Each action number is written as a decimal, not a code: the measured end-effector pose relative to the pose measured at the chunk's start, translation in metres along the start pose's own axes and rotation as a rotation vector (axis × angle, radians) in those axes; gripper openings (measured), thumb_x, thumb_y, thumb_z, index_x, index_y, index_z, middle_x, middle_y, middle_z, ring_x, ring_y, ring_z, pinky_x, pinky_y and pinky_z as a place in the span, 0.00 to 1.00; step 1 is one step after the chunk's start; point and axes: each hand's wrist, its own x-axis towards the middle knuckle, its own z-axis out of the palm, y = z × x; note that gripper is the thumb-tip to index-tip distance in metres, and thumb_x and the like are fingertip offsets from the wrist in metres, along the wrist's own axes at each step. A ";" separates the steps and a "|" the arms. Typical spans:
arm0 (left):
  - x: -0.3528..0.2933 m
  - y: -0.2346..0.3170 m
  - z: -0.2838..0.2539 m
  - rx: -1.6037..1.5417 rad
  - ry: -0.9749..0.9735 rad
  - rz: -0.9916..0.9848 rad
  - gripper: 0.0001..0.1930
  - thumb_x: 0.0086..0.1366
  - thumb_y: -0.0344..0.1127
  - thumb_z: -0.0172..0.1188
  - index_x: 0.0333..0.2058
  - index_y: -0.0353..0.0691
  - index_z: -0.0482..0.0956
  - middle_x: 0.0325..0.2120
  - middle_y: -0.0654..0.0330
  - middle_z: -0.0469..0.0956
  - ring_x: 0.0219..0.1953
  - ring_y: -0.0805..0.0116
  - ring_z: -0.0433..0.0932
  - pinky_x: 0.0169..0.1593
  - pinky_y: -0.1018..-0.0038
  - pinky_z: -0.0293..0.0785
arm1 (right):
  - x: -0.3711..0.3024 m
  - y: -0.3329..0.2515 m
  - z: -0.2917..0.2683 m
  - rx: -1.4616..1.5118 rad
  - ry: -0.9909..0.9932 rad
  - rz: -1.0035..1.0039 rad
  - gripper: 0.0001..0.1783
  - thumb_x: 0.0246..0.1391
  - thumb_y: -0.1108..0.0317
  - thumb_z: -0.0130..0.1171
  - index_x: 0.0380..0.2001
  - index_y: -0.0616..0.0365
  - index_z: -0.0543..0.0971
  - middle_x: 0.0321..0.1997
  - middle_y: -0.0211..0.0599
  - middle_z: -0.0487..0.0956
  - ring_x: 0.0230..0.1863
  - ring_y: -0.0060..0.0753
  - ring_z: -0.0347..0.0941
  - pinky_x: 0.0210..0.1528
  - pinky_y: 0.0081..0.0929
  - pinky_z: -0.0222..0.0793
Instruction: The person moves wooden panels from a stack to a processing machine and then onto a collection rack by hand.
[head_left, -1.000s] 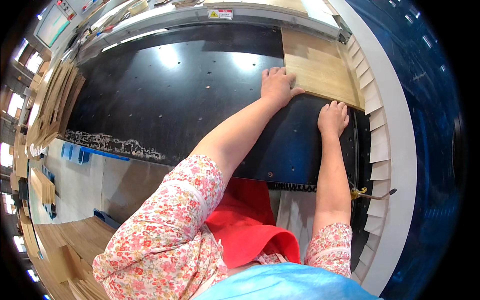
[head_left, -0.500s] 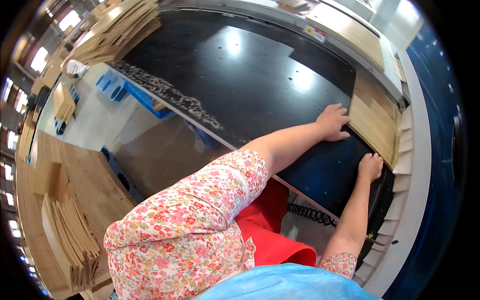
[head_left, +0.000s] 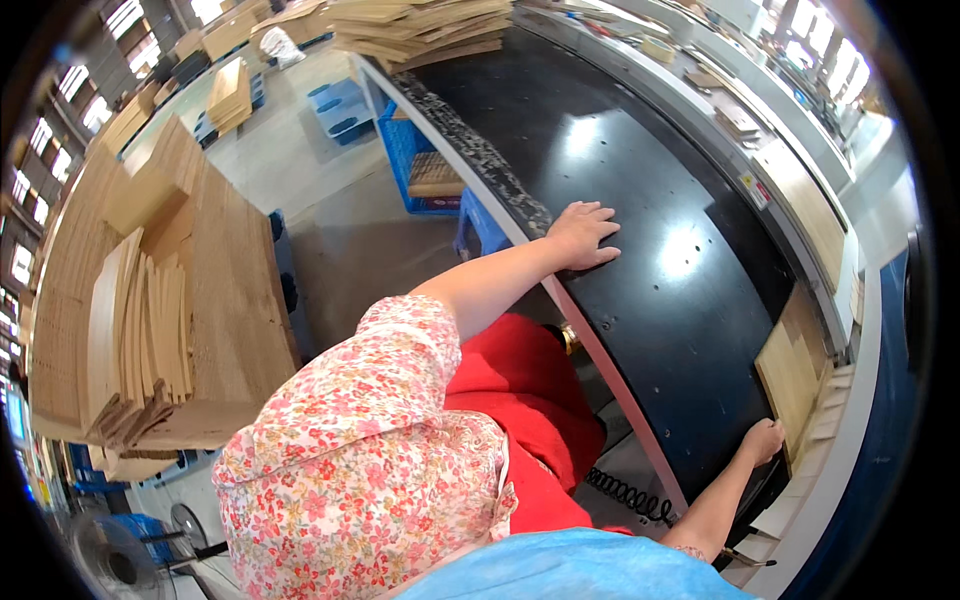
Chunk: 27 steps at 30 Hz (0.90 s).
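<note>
My left hand (head_left: pixel 588 237) is open, its fingers spread low over the black worktable (head_left: pixel 650 310) near its front edge. Nothing is in it. At the right end of the table, my right hand (head_left: pixel 764 440) is closed at the near corner of a flat wooden board (head_left: pixel 788 370). Its fingers curl against the board's edge, and their tips are partly hidden. The board lies flat, close to the machine's metal rail and a row of pale flaps (head_left: pixel 812 440).
Stacked wooden boards (head_left: pixel 430 30) cover the table's far left end. To my left stands a large wooden box (head_left: pixel 240 290) with thin boards (head_left: pixel 150 330) upright inside. A blue crate (head_left: pixel 405 150) sits beneath the table's edge, and a coiled black hose (head_left: pixel 630 492) hangs below it.
My left hand has come away from the board and moved left across the table. My right hand stays at the board's corner. The view has swung to the left.
</note>
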 end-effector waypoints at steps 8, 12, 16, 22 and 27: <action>-0.037 0.002 -0.012 0.028 0.044 -0.114 0.26 0.61 0.53 0.50 0.54 0.46 0.72 0.61 0.57 0.61 0.65 0.59 0.54 0.68 0.60 0.44 | -0.024 -0.030 -0.015 -0.140 -0.030 -0.291 0.16 0.56 0.64 0.43 0.39 0.60 0.78 0.42 0.50 0.76 0.44 0.55 0.72 0.45 0.46 0.69; -0.035 0.006 -0.009 0.001 0.080 -0.111 0.24 0.60 0.53 0.51 0.51 0.47 0.74 0.59 0.57 0.64 0.64 0.59 0.56 0.67 0.60 0.46 | -0.045 -0.060 0.004 -0.002 0.124 -0.663 0.14 0.54 0.69 0.49 0.39 0.65 0.78 0.41 0.48 0.76 0.43 0.50 0.72 0.47 0.40 0.68; -0.037 0.002 -0.010 -0.026 0.121 -0.096 0.23 0.60 0.51 0.52 0.49 0.46 0.76 0.58 0.57 0.65 0.63 0.58 0.57 0.66 0.60 0.47 | -0.085 -0.144 -0.003 0.201 0.073 -0.834 0.13 0.52 0.70 0.52 0.38 0.66 0.78 0.43 0.46 0.76 0.44 0.48 0.72 0.48 0.38 0.67; -0.036 0.002 0.001 -0.110 0.217 -0.074 0.21 0.58 0.50 0.54 0.43 0.42 0.78 0.54 0.55 0.69 0.62 0.56 0.60 0.66 0.59 0.48 | -0.148 -0.257 -0.017 0.506 -0.087 -0.993 0.13 0.50 0.73 0.54 0.39 0.69 0.77 0.44 0.49 0.75 0.46 0.52 0.70 0.49 0.40 0.67; -0.042 -0.005 -0.007 -0.129 0.286 -0.114 0.17 0.56 0.46 0.55 0.38 0.41 0.80 0.50 0.55 0.73 0.59 0.59 0.64 0.64 0.60 0.52 | -0.187 -0.309 -0.025 0.511 -0.104 -1.068 0.14 0.49 0.72 0.54 0.38 0.70 0.77 0.46 0.51 0.75 0.48 0.52 0.70 0.51 0.40 0.66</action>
